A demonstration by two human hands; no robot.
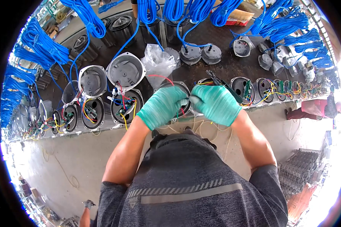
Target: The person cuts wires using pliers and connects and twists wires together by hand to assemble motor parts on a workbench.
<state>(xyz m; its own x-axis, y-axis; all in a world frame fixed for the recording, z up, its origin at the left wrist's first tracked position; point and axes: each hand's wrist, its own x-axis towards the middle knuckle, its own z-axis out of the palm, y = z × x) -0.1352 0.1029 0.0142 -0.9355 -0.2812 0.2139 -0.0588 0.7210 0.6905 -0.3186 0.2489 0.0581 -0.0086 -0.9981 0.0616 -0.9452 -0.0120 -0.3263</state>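
Note:
My left hand [163,106] and my right hand [216,104], both in green gloves, meet over a round grey metal housing [184,86]. The fingers of each are closed in a pinch, tip to tip. Whatever lies between the fingertips is too small and covered to make out. A red wire [161,76] arcs in from the left and disappears at the left glove. Just beyond the right glove lies a dark hand tool [215,78], apparently pliers, across another housing. Left of my left hand, an open housing [127,107] holds a green circuit board and coloured wires.
Grey cup-shaped covers [125,70] stand behind the row of housings, near a clear plastic bag [158,62]. Coiled blue cables [147,12] hang along the far side. More wired housings [243,90] line the bench edge at right. Other people's limbs [85,217] show lower left and far right.

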